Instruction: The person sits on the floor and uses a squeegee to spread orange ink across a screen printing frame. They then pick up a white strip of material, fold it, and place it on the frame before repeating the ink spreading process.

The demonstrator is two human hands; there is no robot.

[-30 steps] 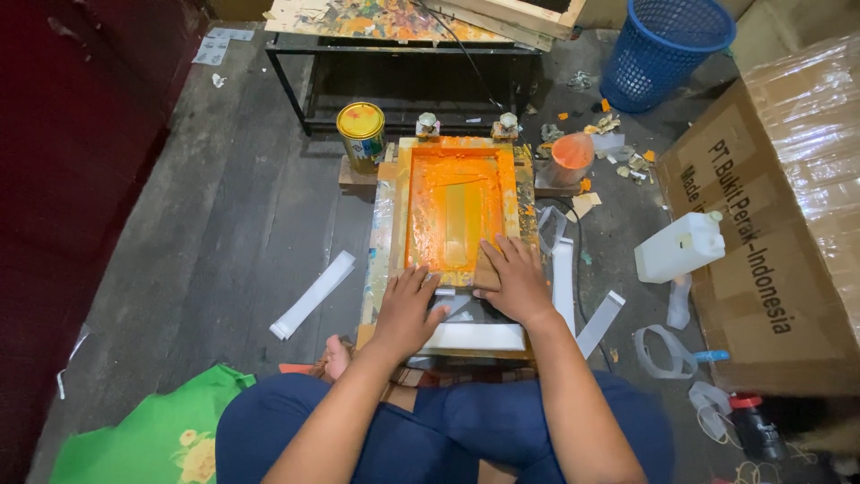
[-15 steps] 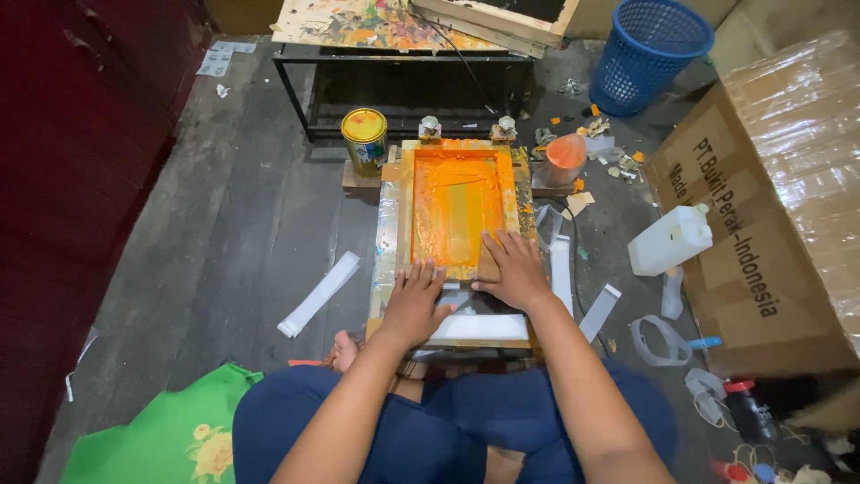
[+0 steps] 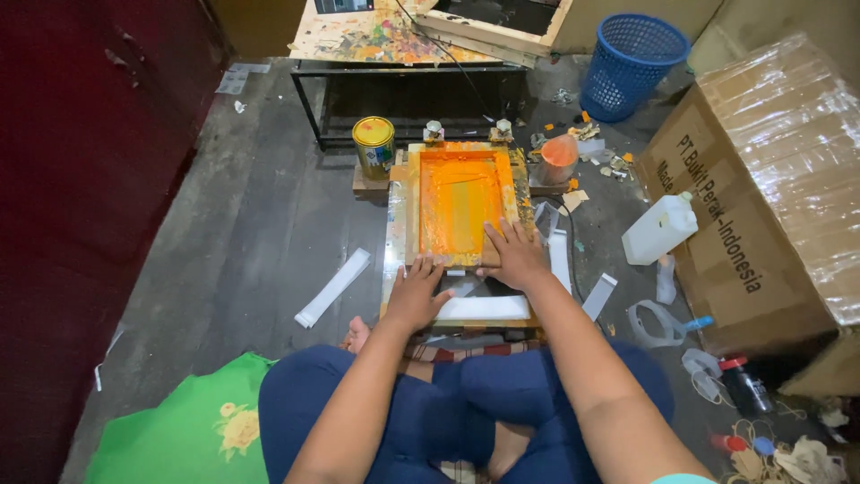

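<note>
Both flat, open hands (image 3: 466,273) press the orange screen frame (image 3: 459,206) between paint can (image 3: 374,146) and jug (image 3: 660,229).

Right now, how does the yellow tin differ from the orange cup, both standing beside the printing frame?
The yellow tin stands left of the printing frame; the orange cup stands on its right. The yellow tin is closed by a flat lid; the orange cup is open and smeared with orange paint. The yellow tin looks wider, the orange cup narrower. Both stand upright near the frame's far end, untouched.
</note>
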